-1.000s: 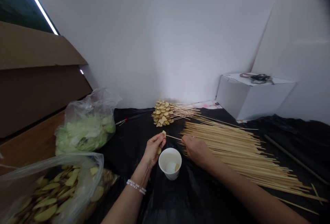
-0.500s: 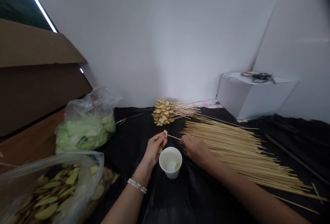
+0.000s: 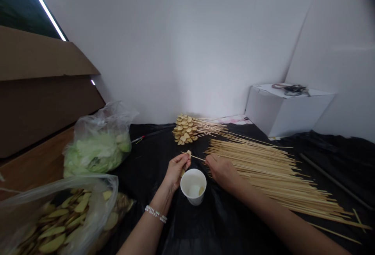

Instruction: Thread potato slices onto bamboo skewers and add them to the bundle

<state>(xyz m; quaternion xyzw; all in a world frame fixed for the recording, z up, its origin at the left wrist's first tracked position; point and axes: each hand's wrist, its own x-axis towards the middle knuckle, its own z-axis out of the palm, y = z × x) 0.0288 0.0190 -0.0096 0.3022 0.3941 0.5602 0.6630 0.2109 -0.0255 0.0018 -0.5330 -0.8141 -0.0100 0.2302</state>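
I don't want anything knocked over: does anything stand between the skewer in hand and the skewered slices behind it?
Nothing visible does. The left hand holds the slice, the right hand the skewer; between the skewer and the skewered slices farther back, only black sheet shows. The cup stands nearer the person, off that path.

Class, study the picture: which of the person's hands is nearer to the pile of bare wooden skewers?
Right. The right hand is at the left end of the bare wooden skewers; the left hand is farther left, beside the paper cup.
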